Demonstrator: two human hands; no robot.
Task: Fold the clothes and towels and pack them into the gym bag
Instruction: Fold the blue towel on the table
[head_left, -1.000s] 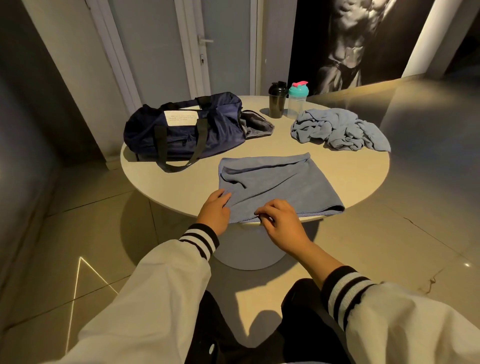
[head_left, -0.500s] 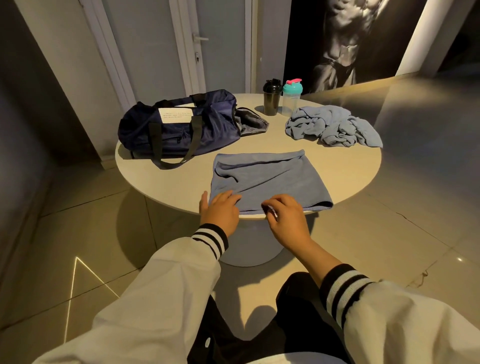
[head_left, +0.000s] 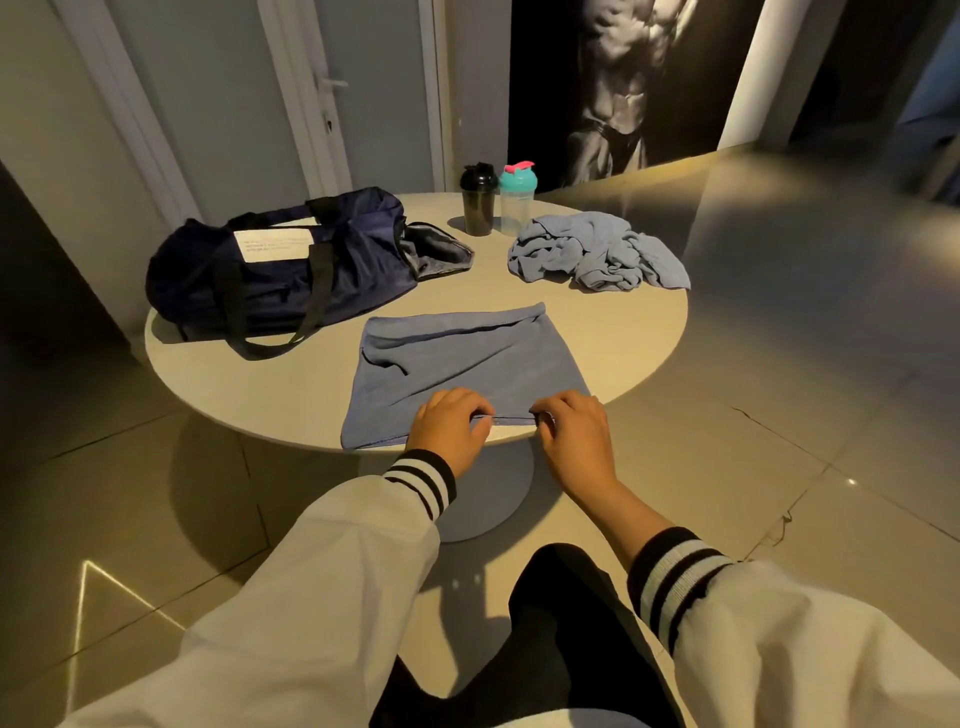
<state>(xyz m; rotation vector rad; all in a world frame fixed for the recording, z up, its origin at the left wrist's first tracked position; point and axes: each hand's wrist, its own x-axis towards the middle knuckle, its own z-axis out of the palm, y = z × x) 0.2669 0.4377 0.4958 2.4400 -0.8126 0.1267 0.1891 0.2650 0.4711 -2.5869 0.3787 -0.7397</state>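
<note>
A round, pale table (head_left: 249, 384) stands on a shiny tiled floor (head_left: 779, 364). On the floor at the far left is a thin triangle of light (head_left: 98, 587). A dark blue gym bag (head_left: 280, 280) lies on the left side of the table, with its right end open. Behind it is a grey door (head_left: 363, 93).

A blue towel (head_left: 462, 364) lies flat in the middle of the table, right at the near edge. The left hand (head_left: 449, 428) and the right hand (head_left: 574, 431) are close together there. Each one pinches the near edge of the towel with curled fingers, and the edge is pulled tight between them.

Farther back stand a black shaker bottle (head_left: 478, 200) and a clear bottle with a teal lid (head_left: 517, 197), side by side. To their right is a crumpled blue pile of cloth (head_left: 597, 252). A big dark poster of a body (head_left: 618, 78) hangs on the wall.

The fingertips are tucked under, so they are hard to see. The top of the poster is cut off.

The bag has a white label (head_left: 274, 244), but its writing is too small to read.
</note>
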